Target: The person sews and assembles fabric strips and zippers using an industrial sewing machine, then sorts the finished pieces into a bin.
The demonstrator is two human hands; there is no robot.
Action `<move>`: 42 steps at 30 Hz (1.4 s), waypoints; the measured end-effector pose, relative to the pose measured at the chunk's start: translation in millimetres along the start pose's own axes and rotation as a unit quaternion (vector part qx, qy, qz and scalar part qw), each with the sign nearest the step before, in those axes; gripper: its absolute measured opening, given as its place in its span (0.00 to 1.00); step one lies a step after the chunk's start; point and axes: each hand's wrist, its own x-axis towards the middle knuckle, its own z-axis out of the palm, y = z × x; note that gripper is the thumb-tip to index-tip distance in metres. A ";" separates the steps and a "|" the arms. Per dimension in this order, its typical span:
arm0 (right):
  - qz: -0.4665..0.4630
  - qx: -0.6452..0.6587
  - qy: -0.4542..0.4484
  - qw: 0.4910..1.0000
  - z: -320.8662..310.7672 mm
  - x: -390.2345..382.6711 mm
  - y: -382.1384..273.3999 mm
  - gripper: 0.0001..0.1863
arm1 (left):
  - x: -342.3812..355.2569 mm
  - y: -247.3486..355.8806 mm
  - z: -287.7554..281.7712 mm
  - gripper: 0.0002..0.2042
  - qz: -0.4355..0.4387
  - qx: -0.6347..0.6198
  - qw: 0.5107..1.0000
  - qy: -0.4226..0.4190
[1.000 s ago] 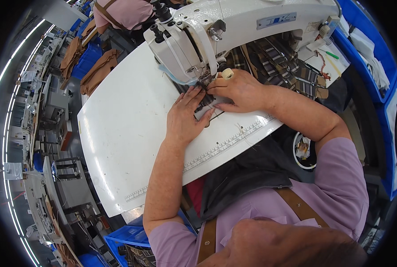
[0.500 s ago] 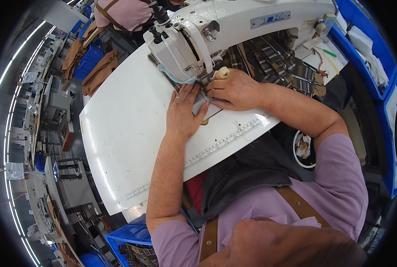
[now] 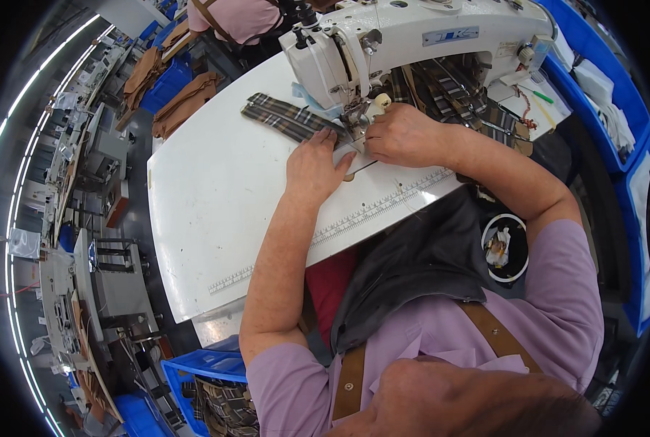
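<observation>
Beside the needle of a white sewing machine (image 3: 325, 69), a dark plaid fabric strip (image 3: 278, 116) extends out to the left over the white table (image 3: 201, 211). My left hand (image 3: 312, 166) lies on the near end of this strip, fingers extended and resting on it. My right hand (image 3: 405, 135) is at the needle plate with fingers curled inward; whatever is in its fingertips is hidden. A light blue piece (image 3: 300, 91) shows beside the machine head.
More plaid pieces (image 3: 449, 91) lie behind my right hand, near a green tool (image 3: 542, 97). Blue bins with white material (image 3: 607, 116) line the right; another (image 3: 172, 382) holds plaid cloth lower left. A bucket (image 3: 505, 247) is below. A co-worker (image 3: 234, 22) works beside brown fabric stacks.
The plaid strip now reaches out left of the machine head, where it was mostly hidden. My right fingers are more curled. The whole view has shifted, machine and hands appearing further right.
</observation>
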 end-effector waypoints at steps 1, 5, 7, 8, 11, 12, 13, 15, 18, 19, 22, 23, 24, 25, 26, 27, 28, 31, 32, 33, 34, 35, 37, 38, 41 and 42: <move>0.004 0.010 -0.015 1.000 -2.6 -3.4 -3.6 0.09 | -8.7 -4.9 -3.5 0.28 -0.017 0.000 1.000 -0.006; 0.017 0.085 -0.010 0.996 -16.2 -23.2 -32.2 0.10 | -60.8 -9.7 -36.2 0.31 -0.074 -0.026 0.994 -0.071; 0.024 0.117 0.015 0.993 -16.6 -33.1 -52.2 0.11 | -98.3 -1.3 -54.2 0.32 -0.061 -0.042 0.996 -0.040; 0.033 0.142 0.035 0.989 -16.2 -37.0 -60.7 0.11 | -117.4 1.6 -60.2 0.34 -0.044 -0.064 0.997 -0.005; 0.067 0.169 0.045 0.982 -8.4 -42.0 -80.0 0.13 | -163.8 13.1 -61.7 0.34 0.002 -0.035 0.999 0.026; 0.078 0.170 0.069 0.980 -6.8 -39.0 -82.3 0.14 | -182.9 9.9 -60.7 0.31 0.034 -0.010 0.998 0.042; 0.089 0.178 0.077 0.977 -1.9 -38.3 -85.0 0.13 | -200.0 1.6 -54.3 0.28 0.038 0.018 0.998 0.056; 0.112 0.200 0.094 0.969 8.2 -35.9 -87.3 0.13 | -216.8 -7.1 -51.4 0.25 0.037 0.050 0.996 0.067; 0.145 0.232 0.116 0.955 12.3 -33.9 -91.1 0.12 | -221.8 -29.2 -55.6 0.07 -0.324 -0.335 0.836 0.289; 0.157 0.223 0.117 0.955 11.7 -33.2 -93.6 0.12 | -223.6 -42.8 -56.2 0.07 -0.311 -0.419 0.766 0.375; 0.162 0.215 0.125 0.955 9.7 -34.2 -96.2 0.12 | -228.7 -60.2 -63.7 0.10 -0.301 -0.511 0.646 0.481; 0.169 0.211 0.124 0.955 10.0 -34.8 -96.6 0.12 | -229.5 -62.0 -66.5 0.12 -0.307 -0.537 0.606 0.501; 0.177 0.206 0.121 0.955 9.2 -35.9 -97.2 0.12 | -232.5 -64.9 -66.2 0.12 -0.308 -0.529 0.606 0.509; 0.179 0.211 0.115 0.954 8.6 -35.5 -97.4 0.12 | -236.1 -68.8 -64.7 0.12 -0.292 -0.536 0.604 0.512; 0.170 0.216 0.118 0.954 9.6 -33.3 -98.1 0.12 | -239.5 -72.6 -64.6 0.11 -0.275 -0.542 0.603 0.516; 0.176 0.214 0.115 0.954 9.0 -33.9 -97.7 0.12 | -238.8 -74.0 -64.2 0.12 -0.269 -0.545 0.605 0.514; 0.183 0.212 0.112 0.953 8.1 -33.5 -98.3 0.12 | -239.9 -75.3 -65.6 0.12 -0.270 -0.542 0.604 0.518; 0.182 0.203 0.119 0.955 8.0 -33.1 -100.6 0.12 | -242.8 -78.7 -70.5 0.12 -0.255 -0.552 0.617 0.501; 0.184 0.197 0.119 0.956 8.7 -33.2 -100.7 0.12 | -243.6 -79.5 -72.3 0.13 -0.257 -0.553 0.618 0.496; 0.183 0.199 0.120 0.955 9.3 -32.9 -100.8 0.12 | -244.7 -80.5 -73.7 0.14 -0.259 -0.555 0.620 0.490; 0.182 0.200 0.120 0.955 9.6 -32.6 -101.1 0.12 | -246.9 -82.3 -74.9 0.14 -0.259 -0.554 0.621 0.490; 0.182 0.201 0.120 0.955 10.0 -32.2 -101.9 0.12 | -249.7 -84.7 -76.0 0.15 -0.259 -0.537 0.633 0.493; 0.183 0.196 0.120 0.956 9.6 -31.9 -102.2 0.12 | -247.4 -85.8 -78.8 0.16 -0.256 -0.525 0.645 0.493; 0.182 0.192 0.121 0.957 9.1 -31.5 -103.4 0.12 | -246.9 -86.3 -80.2 0.16 -0.254 -0.465 0.684 0.502; 0.175 0.180 0.116 0.961 11.0 -35.1 -100.4 0.14 | -236.9 -75.9 -92.9 0.14 -0.250 -0.202 0.820 0.474; 0.194 0.170 0.111 0.960 10.4 -35.1 -100.2 0.14 | -235.6 -73.7 -96.7 0.14 -0.231 0.015 0.874 0.427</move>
